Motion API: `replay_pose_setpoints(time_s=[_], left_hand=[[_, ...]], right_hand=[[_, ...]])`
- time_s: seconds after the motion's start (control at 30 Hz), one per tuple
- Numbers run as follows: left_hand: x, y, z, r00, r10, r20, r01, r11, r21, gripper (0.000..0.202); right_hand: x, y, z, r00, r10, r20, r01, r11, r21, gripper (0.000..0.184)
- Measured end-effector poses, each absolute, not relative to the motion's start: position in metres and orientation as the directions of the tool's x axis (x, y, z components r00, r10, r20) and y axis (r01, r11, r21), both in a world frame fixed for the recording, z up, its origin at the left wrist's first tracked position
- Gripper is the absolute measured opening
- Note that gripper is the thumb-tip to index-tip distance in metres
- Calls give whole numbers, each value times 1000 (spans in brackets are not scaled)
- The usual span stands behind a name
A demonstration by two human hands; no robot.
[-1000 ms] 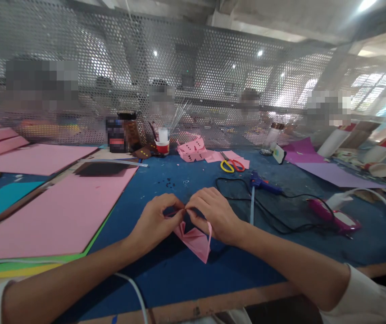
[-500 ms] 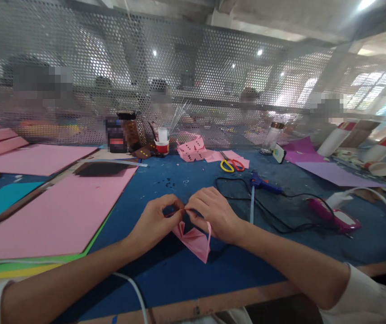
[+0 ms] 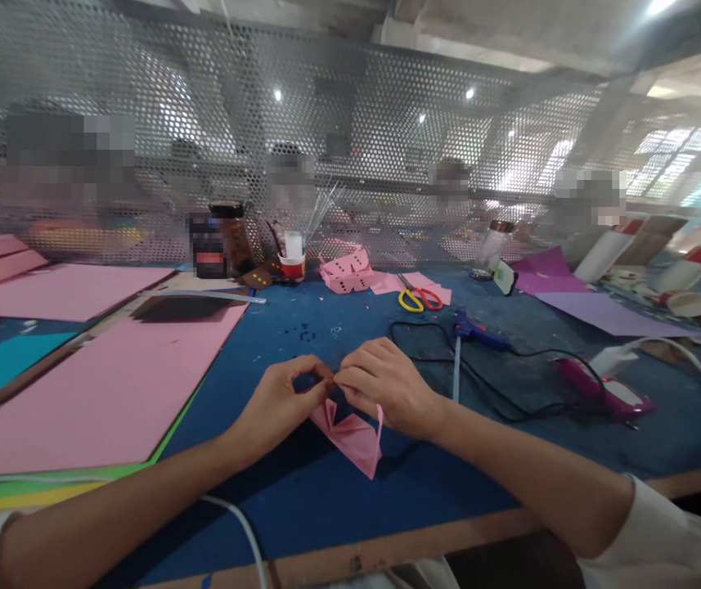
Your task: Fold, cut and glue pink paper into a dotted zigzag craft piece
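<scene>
A folded piece of pink paper (image 3: 353, 439) hangs between my hands just above the blue tabletop (image 3: 301, 507). My left hand (image 3: 285, 401) pinches its upper left part with thumb and forefinger. From the other side my right hand (image 3: 390, 388) grips the same paper, its fingers curled and their tips meeting those of my left hand. The spot where the fingertips meet is partly hidden. Beyond my hands lies a pink paper shape with black dots (image 3: 347, 272), beside scissors (image 3: 416, 296) with one yellow and one red handle.
A blue glue gun (image 3: 478, 331) with its black cord lies right of my hands, near a magenta power strip (image 3: 608, 388). Large pink sheets (image 3: 98, 388) cover the left side. A red-and-white cup (image 3: 292, 268) and a dark jar (image 3: 233, 237) stand before the perforated screen (image 3: 375, 106).
Almost nothing differs. Both hands keep their pinch on the pink paper in nearly the same place, and the view has shifted very slightly.
</scene>
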State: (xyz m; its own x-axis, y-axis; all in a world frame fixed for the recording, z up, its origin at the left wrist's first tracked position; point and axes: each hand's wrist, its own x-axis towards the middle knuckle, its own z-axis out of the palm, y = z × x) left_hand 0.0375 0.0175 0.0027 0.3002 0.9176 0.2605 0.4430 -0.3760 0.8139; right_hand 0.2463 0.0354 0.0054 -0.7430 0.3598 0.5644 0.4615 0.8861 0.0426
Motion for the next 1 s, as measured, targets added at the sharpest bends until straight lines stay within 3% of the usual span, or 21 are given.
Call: replay_pose_setpoints(time_s=[0.4,0.77,1.0], left_hand=[[36,19,4,295,931,213,403,-324,856,25],[37,20,-1,279,913,299,504,-404,764,17],[36,19,-3,317,858,405,551,-514,657,15]], right_hand=[[251,38,6,-720,359,594,440,898,-10,14],[242,40,-1,-538,620,571,397,784,-477,5],[243,40,-2,-557,627,545,457,779,-429,2]])
